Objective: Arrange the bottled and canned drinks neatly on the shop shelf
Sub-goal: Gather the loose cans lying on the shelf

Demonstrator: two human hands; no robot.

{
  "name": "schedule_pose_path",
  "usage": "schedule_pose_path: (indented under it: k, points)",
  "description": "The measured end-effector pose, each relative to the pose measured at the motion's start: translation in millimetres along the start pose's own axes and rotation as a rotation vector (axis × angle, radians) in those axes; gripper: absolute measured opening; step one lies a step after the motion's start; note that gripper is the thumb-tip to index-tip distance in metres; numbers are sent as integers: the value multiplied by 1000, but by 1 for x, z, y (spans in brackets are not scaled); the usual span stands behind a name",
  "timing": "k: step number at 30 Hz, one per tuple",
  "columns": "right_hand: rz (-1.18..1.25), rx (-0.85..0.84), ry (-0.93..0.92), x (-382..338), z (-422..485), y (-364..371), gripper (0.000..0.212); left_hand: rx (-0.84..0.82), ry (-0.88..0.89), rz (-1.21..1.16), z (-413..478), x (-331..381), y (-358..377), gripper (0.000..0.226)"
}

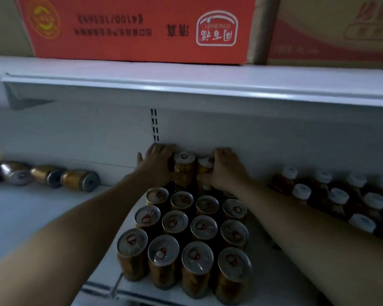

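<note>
Several gold cans (187, 224) with silver tops and red pull rings stand upright in rows on the white shelf (31, 213). Two more gold cans stand stacked on top of the back row, by the back wall. My left hand (156, 164) grips the left stacked can (184, 167) from its left side. My right hand (224, 167) curls round the right stacked can (205, 165) and covers most of it. Both forearms reach over the rows of cans.
Several gold cans (80, 180) lie on their sides at the back left of the shelf. Brown bottles with white caps (338, 196) stand in rows on the right. An upper shelf (186, 85) overhangs, carrying an orange carton (137, 27) and a tan carton (334, 29).
</note>
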State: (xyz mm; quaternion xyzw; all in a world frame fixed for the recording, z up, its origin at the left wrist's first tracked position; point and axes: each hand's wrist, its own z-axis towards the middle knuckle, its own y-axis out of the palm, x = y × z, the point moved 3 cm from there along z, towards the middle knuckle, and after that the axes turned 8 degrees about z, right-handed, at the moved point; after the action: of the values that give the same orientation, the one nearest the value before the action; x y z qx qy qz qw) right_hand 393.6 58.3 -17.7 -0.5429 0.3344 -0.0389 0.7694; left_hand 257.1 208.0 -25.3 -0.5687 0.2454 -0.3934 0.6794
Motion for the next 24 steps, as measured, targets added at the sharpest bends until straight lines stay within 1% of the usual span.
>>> schedule_pose_path:
  k: [4,6,9,13,18,21,24]
  points:
    - [-70,7,-148,-39,8,-15,81,67,-9,-213,-29,-21,-20,87]
    - [-81,-30,-181,-64,12,-10,79,43,-28,-190,-48,-42,-26,82]
    - [-93,-96,-241,-108,16,13,77,-24,-102,-108,-79,-90,-33,79]
    - [-141,-214,-287,-178,23,66,81,-44,-191,-85,-130,-168,-44,74]
    - [-137,-324,-286,-291,29,151,81,-101,-362,-65,-200,-285,-61,71]
    - [-102,-340,-293,-360,35,195,81,-131,-432,-87,-235,-350,-72,69]
    - [-52,-345,-307,-419,42,230,73,-149,-459,-88,-259,-400,-79,68]
